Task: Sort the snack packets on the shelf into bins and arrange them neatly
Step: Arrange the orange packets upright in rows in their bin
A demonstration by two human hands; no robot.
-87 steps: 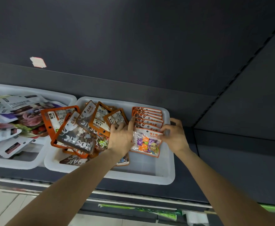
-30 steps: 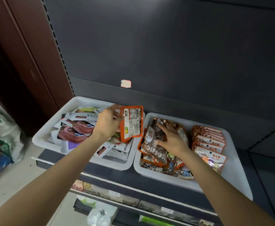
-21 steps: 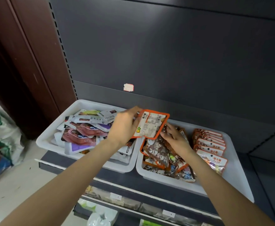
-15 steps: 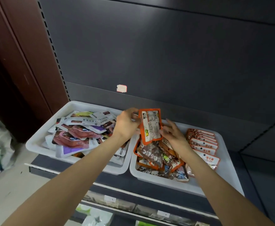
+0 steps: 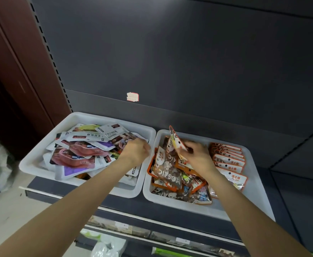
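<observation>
Holding the orange packet (image 5: 176, 143) now is the right hand (image 5: 198, 156) alone — half a sec. ago both hands had it upright between them, above the gap between the two bins. The left hand (image 5: 136, 151) has let go and dropped over the right edge of the left bin (image 5: 40, 154), fingers curled; whether they grasp anything there, cannot tell.

Packet position: pinched at its lower end by the right fingers (image 5: 188, 148), rest of it standing up and to the left of them, over the back-left part of the right bin (image 5: 254, 193). View is blurred w/ motion.

Orientation: long axis near upright, leaning slightly — top end points up toward the shelf back panel (image 5: 170, 62), thin edge partly toward camera.

Judgement: hand-over complete; packet is w/ the hand nearest the tidy orange row (image 5: 228, 160), which lies right of the fingers. The loose heap (image 5: 170, 173) below and left of the fingers is not yet sorted, so task approx. mid-way.
</observation>
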